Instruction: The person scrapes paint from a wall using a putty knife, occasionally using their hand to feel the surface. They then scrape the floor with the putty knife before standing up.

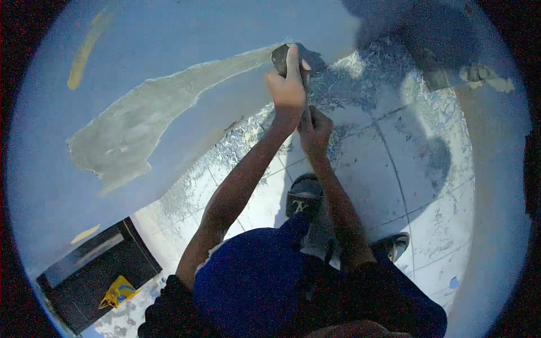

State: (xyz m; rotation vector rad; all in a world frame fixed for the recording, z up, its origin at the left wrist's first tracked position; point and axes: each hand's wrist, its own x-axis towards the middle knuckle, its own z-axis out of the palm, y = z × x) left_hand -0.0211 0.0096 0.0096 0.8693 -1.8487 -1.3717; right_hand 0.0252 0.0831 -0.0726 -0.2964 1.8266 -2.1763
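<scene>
Your left hand (pixel 286 87) and right hand (pixel 316 132), clasping a dark tool (pixel 279 58), seem to be scraping along the grey patch (pixel 127 121); press evenly next.

Two hands (pixel 286 87) (pixel 315 130), one dark tool (pixel 278 59), upper center; two sandals (pixel 305 204) (pixel 398 243), below center; one yellow packet (pixel 118 292), lower left.

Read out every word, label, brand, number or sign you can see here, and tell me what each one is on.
Black open-heeled sandal with a broad strap, mid-picture: a pale overlapping letter mark that seems to include a "V"; too blurred to read for certain.
Crumpled yellow packet with blue patches, lower left: no wording can be made out.
Dark hand tool against the blue wall: no lettering visible.
No other text shows.
</scene>
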